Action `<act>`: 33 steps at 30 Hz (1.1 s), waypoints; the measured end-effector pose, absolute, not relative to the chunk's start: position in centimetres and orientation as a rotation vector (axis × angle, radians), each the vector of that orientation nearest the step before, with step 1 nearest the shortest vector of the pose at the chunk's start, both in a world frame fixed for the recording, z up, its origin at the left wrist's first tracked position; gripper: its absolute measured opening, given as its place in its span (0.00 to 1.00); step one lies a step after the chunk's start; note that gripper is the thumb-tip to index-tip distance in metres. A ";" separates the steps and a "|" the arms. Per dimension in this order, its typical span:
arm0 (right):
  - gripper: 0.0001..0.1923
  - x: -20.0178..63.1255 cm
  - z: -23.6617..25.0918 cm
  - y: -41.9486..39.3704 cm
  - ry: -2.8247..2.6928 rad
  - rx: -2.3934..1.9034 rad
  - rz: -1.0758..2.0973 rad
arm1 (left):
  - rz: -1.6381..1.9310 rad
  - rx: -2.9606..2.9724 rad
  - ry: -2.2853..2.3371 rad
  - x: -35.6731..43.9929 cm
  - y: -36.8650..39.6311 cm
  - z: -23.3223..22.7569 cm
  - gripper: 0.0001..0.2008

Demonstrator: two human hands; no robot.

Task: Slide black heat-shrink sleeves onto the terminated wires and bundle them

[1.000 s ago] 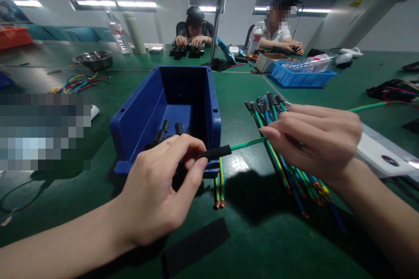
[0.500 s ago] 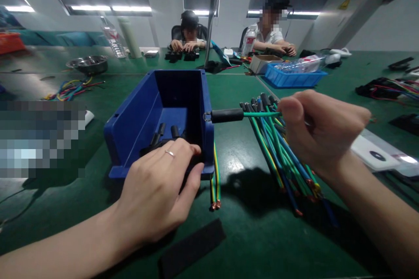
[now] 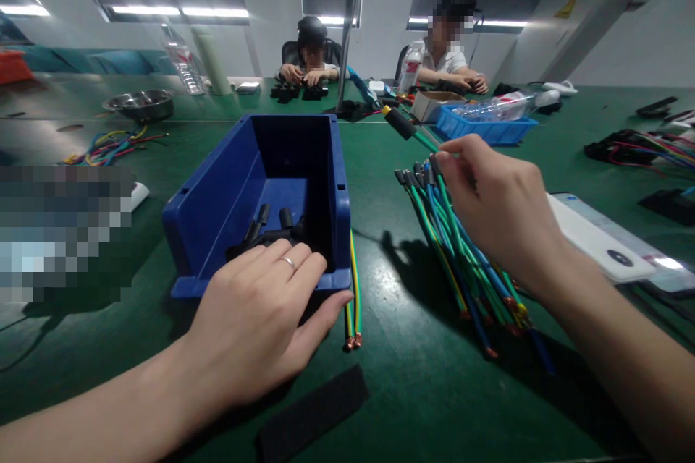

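Observation:
My left hand (image 3: 260, 311) lies over the front lip of a blue bin (image 3: 342, 224), thumb spread to the side. Its fingers reach inside and their tips are hidden. Short black sleeves (image 3: 286, 218) lie in the bin, near those fingers. My right hand (image 3: 491, 195) is closed on a green wire (image 3: 426, 142), pinched between thumb and fingers. A black sleeve (image 3: 400, 123) surrounds the wire's far end, and a yellow tip shows beyond it. Below the right hand lies a bundle of green and blue wires (image 3: 461, 246) with bare copper near ends.
Two yellow-green wires (image 3: 357, 296) lie beside the bin. A black strip (image 3: 313, 412) is at the front. White phones or similar devices (image 3: 597, 235) lie to the right. Behind are a blue tray (image 3: 489, 132), a metal bowl (image 3: 142, 107) and two people seated across the table.
My right hand has moved up and left, and the wire's sleeved end has swung away from the bin's edge, tilting up and back. My left thumb has spread outward.

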State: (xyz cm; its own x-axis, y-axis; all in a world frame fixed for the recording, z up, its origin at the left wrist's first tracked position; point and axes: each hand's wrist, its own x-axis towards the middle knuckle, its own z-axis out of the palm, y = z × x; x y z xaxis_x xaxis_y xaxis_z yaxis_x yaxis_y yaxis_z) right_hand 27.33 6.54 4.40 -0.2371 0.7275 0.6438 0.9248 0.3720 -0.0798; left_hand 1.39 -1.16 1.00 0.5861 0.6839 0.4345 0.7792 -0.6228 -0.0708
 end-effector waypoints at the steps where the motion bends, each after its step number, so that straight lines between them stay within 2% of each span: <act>1: 0.12 27.4 4.3 6.7 -2.048 -1.451 -0.396 | -0.541 -2.563 -1.211 1.4 -1.2 1.0 0.16; 4: 0.17 27.6 3.9 7.1 -2.097 -1.490 -0.349 | -0.543 -2.562 -1.212 1.4 -1.2 1.0 0.16; 9: 0.14 28.5 3.1 7.7 -2.165 -1.637 -0.366 | -0.528 -2.574 -1.213 1.4 -1.2 1.2 0.15; 27: 0.17 30.2 2.2 8.6 -2.189 -1.815 -0.506 | -0.505 -2.561 -1.164 1.4 -1.1 1.1 0.18; 33: 0.16 29.7 2.4 8.4 -2.222 -2.016 -0.503 | -0.510 -2.574 -1.176 1.3 -1.1 1.0 0.16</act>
State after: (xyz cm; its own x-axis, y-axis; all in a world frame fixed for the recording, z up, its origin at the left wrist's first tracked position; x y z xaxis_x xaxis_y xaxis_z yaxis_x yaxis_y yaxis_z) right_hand 29.69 8.42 2.41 -0.1190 0.9493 0.2910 0.9820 0.0693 0.1755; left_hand 1.26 -1.09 1.05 0.6097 0.6725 0.4195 0.7658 -0.6364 -0.0928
